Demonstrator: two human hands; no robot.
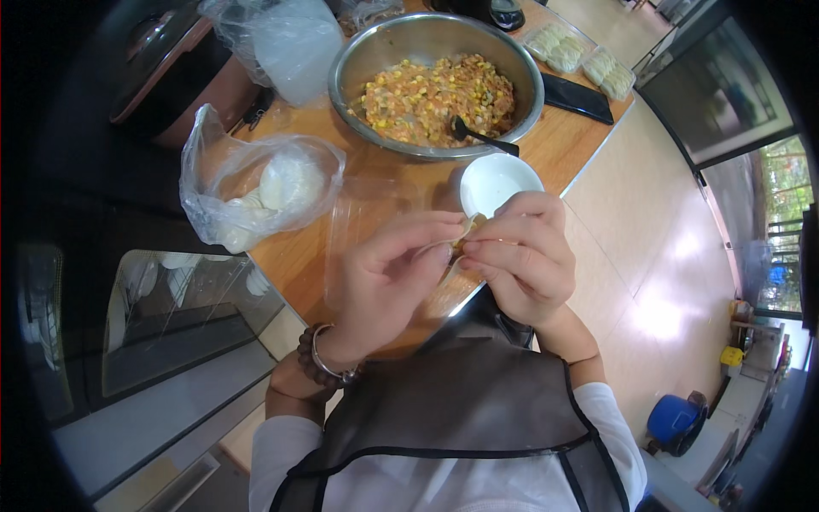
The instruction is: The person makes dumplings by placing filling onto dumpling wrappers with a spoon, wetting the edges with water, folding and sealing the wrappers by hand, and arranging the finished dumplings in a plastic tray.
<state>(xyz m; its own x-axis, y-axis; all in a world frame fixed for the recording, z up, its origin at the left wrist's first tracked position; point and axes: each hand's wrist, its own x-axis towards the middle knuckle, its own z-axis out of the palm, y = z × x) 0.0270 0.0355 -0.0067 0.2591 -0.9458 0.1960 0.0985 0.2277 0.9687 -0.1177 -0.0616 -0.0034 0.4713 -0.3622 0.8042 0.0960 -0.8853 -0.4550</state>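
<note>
Between my two hands is a dumpling wrapper (pixel 475 225) folded around some filling, partly hidden by the fingers. My left hand (pixel 403 272) grips its left side, thumb and fingers on the dough. The fingertips of my right hand (pixel 528 256) pinch its right side. Just beyond them stands a small white bowl (pixel 496 182). Farther back, a large steel bowl (pixel 342 83) holds a chopped filling with corn (pixel 435 96), and a black spoon (pixel 486 137) rests in it. To the left, an open plastic bag (pixel 205 185) holds round white wrappers (pixel 291 179). A clear plastic tray (pixel 345 237) lies partly behind my left hand.
Two clear boxes of dumplings (pixel 556 48) (pixel 608 72) sit near the far right table edge, beside a black phone (pixel 576 97). A plastic bag (pixel 297 48) and a dark and pink appliance (pixel 211 89) stand at the back left. The wooden table (pixel 576 144) ends close to my right.
</note>
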